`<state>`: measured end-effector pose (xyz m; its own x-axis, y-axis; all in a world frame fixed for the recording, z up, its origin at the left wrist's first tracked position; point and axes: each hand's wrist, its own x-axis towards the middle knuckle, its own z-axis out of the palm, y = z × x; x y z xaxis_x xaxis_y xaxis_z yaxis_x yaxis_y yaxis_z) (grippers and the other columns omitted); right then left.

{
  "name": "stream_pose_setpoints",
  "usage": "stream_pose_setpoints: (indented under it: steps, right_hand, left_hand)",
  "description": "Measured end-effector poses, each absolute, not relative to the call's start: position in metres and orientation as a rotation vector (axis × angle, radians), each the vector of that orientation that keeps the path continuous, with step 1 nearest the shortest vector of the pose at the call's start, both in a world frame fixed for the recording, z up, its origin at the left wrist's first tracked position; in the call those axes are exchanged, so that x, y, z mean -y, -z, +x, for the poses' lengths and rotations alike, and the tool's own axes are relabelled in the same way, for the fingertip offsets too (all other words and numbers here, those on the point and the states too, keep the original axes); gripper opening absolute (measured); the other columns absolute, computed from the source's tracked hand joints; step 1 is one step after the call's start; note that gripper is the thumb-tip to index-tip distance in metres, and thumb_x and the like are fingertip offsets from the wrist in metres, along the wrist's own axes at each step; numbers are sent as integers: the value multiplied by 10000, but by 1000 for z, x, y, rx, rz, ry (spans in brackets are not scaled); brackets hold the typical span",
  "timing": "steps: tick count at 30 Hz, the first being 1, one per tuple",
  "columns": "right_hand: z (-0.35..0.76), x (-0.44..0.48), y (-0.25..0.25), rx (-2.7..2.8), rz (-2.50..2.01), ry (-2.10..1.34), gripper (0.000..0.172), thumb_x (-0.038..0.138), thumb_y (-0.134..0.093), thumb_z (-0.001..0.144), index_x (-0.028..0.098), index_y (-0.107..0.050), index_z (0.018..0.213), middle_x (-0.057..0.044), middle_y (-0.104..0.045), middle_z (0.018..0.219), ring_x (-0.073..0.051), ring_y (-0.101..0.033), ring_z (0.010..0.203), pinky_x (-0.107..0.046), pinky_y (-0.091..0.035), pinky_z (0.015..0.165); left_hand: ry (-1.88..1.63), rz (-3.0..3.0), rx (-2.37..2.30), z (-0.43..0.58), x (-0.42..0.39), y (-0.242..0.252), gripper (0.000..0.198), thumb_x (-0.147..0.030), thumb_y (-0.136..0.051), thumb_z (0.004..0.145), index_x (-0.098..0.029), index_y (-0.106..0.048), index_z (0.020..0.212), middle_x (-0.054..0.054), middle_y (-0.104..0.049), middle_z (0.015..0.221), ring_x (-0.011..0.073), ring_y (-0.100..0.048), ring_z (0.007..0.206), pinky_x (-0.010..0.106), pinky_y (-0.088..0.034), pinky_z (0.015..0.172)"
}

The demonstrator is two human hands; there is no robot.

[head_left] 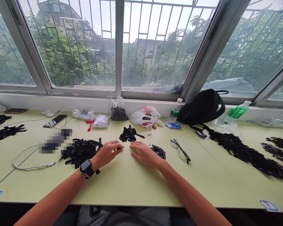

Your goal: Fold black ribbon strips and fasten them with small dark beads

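My left hand (pixel 108 153), with a ring and a black watch (pixel 86 168) on its wrist, is closed in a pinch. A small dark bit shows at its fingertips, too small to name. Across a short gap, my right hand (pixel 145 153) rests low over the table with its fingers stretched out and apart. Its fingertips are just in front of a small heap of black fabric strips (pixel 128 134). Beside my left wrist lies a larger pile of black strips (pixel 81 150). Small shiny black rings (pixel 158 152) are heaped beside my right hand, partly behind it.
Eyeglasses (pixel 180 151) lie right of the rings. Along the window stand a bag of black pieces (pixel 119 110), a white plastic bag (pixel 145 116), a bottle (pixel 174 111) and a black backpack (pixel 200 108). A cable (pixel 35 168) curls at left; long black strips (pixel 245 152) stretch right.
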<state>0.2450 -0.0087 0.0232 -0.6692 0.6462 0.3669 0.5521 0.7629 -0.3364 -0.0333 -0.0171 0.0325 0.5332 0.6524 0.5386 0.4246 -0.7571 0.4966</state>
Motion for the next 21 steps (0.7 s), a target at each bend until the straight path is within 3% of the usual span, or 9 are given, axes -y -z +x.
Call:
stream_pose_setpoints:
  steps: [8,17,21]
  right_hand:
    - [242,6,-19,2367,-848,-288,353,278,-664,987,240,-678,1338,-119,-719,1279,-302,-594,1277,-502,-512,1096]
    - [225,23,-26,2378,-696,-709,385,259,-677,978,263,-651,1363,-79,-716,1228,-238,-627,1152,-383,-520,1011]
    - [220,23,-22,2367,-751,-685,168,229,-650,980,223,-720,1134,-61,-716,1039,-218,-627,1014,-348,-506,926]
  left_hand:
    - [-1073,2354,-933,-29,19,-34,76,-174,-706,959,-199,-771,929,27,-742,868,136,-647,733,244,-503,693]
    - [-982,2288,-902,-24,20,-21,73,-124,-748,891,-185,-772,860,6,-753,804,134,-653,723,228,-487,687]
    - [-938,2272,-899,-24,20,-20,117,-82,-709,879,-180,-767,853,3,-752,794,137,-658,730,223,-480,684]
